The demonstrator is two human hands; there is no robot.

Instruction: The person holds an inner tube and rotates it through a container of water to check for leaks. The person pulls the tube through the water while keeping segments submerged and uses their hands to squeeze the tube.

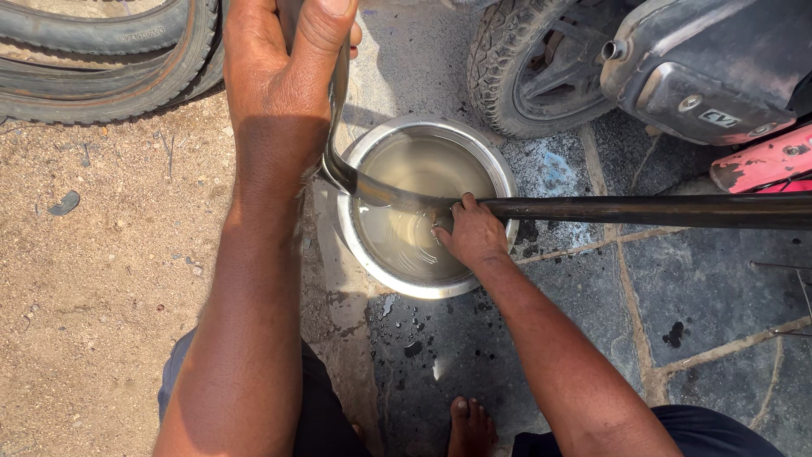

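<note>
Water fills a round metal bowl [427,207] on the wet stone floor [710,288], and a black rubber inner tube [643,210] runs across it from the 3 o'clock edge of the view. The right hand [472,235] is closed around the tube and presses a stretch of it down into the water at the middle of the bowl. From there the tube curves up toward 11 o'clock, where the left hand [283,63] is wrapped shut around it and holds it raised above the bowl's rim.

As a judgement: only one short stretch sits under the water, the long run toward 3 o'clock is dry and clear of the bowl, and the part in the raised hand is out of it too, so most of the tube's length appears yet to be dipped. No bubbles can be made out.

At 1 o'clock stands a scooter wheel [524,68]; at 10 o'clock bicycle tyres [101,59] lie on sandy ground. A bare foot [470,427] shows at 6 o'clock.
</note>
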